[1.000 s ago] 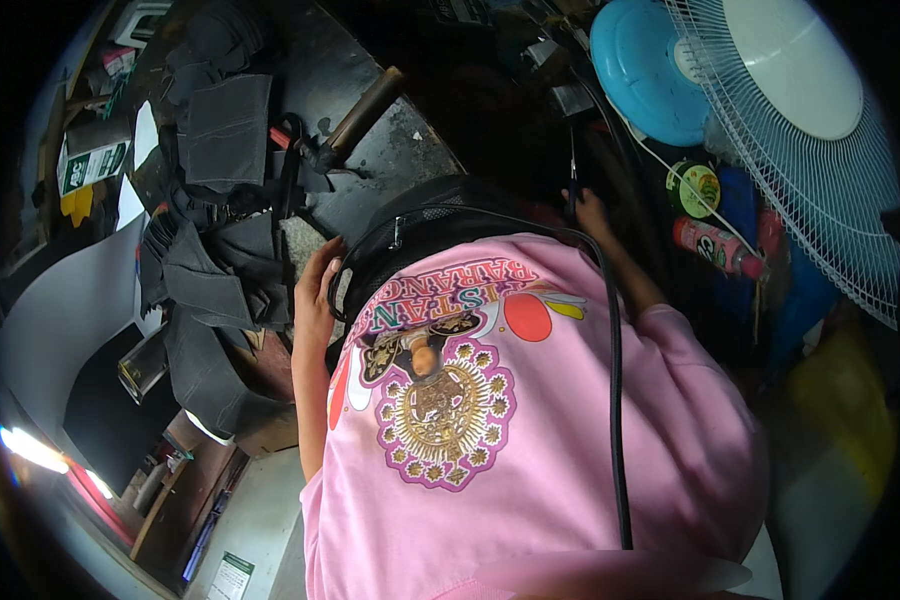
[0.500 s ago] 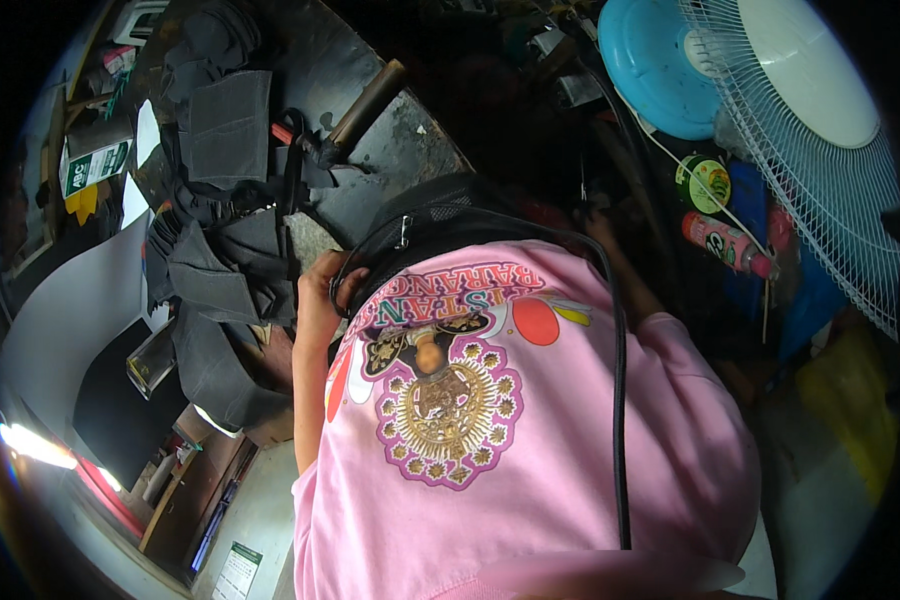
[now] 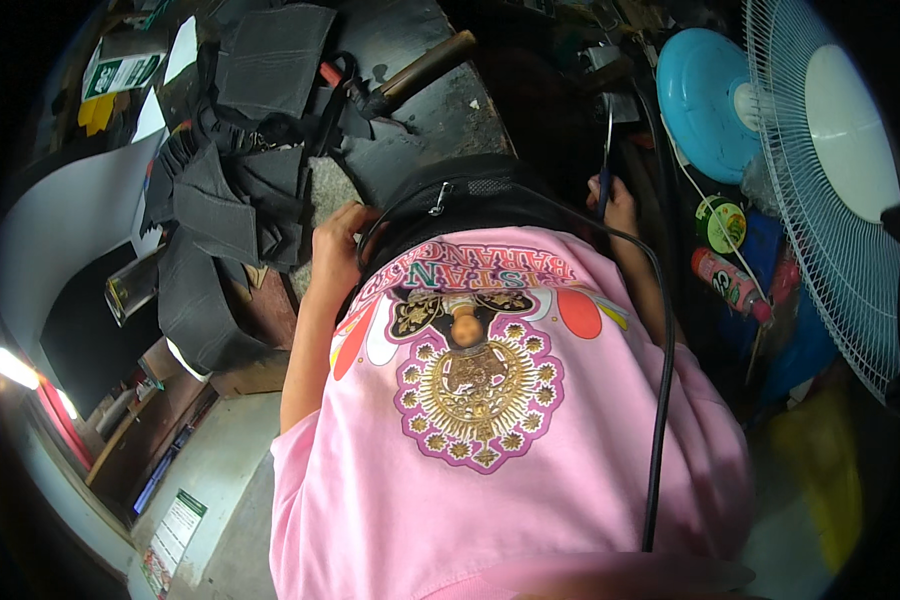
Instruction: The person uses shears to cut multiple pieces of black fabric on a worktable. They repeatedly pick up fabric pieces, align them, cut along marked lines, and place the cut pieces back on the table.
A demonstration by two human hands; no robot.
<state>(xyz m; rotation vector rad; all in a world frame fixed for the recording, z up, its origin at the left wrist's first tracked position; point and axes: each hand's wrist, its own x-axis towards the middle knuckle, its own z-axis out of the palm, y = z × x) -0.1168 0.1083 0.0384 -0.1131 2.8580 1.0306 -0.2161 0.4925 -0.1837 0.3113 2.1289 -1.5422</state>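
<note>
My right hand (image 3: 618, 207) is closed around the dark blue handle of a thin, pointed metal-bladed tool (image 3: 606, 160), held upright beyond my lap; its exact kind is unclear. My left hand (image 3: 340, 245) has its fingers curled in at the left edge of a black mesh bag (image 3: 480, 185) with a zip, which lies across my waist. Whatever those fingers hold is hidden behind the bag. Close to the left hand lie a rough grey block (image 3: 328, 192) and a pile of dark grey fabric pieces (image 3: 215, 205).
A hammer (image 3: 420, 75) with a wooden handle rests on the dark worktable (image 3: 425, 135). At right stand a white-caged fan (image 3: 820, 190), a blue round fan part (image 3: 705, 105) and a pink bottle (image 3: 730, 283). A black cord (image 3: 662, 420) hangs down over my pink shirt (image 3: 590, 440).
My right hand has come out of the shadow with the bladed tool, now plainly seen. The view has shifted a little. My left hand stays at the bag's edge.
</note>
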